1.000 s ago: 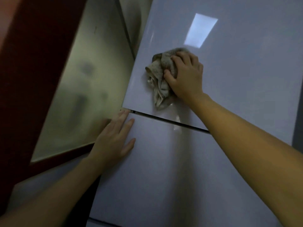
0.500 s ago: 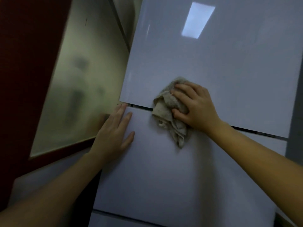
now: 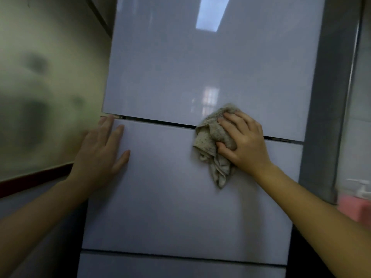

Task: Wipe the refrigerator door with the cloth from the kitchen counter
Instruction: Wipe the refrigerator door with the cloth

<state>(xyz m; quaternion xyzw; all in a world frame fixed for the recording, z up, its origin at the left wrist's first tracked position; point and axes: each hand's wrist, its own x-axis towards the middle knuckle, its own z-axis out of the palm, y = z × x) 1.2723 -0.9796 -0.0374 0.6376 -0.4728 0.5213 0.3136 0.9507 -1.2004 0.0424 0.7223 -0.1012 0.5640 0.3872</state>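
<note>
The glossy pale grey refrigerator door (image 3: 200,63) fills the view, with a middle panel (image 3: 170,197) below a dark seam and a lower panel under that. My right hand (image 3: 244,143) presses a crumpled beige cloth (image 3: 210,141) against the door across the seam, toward the right side. The cloth's tail hangs down onto the middle panel. My left hand (image 3: 100,153) lies flat with fingers spread on the middle panel's upper left corner.
A frosted glass pane (image 3: 40,97) with a dark red frame (image 3: 34,181) stands to the left of the fridge. The fridge's grey side (image 3: 325,117) runs down the right, with a pink object (image 3: 355,207) and a white tap (image 3: 361,187) beyond it.
My right hand has dragged the cloth down from the upper door to the seam and then rightward along it. My left hand has stayed flat at the middle panel's corner.
</note>
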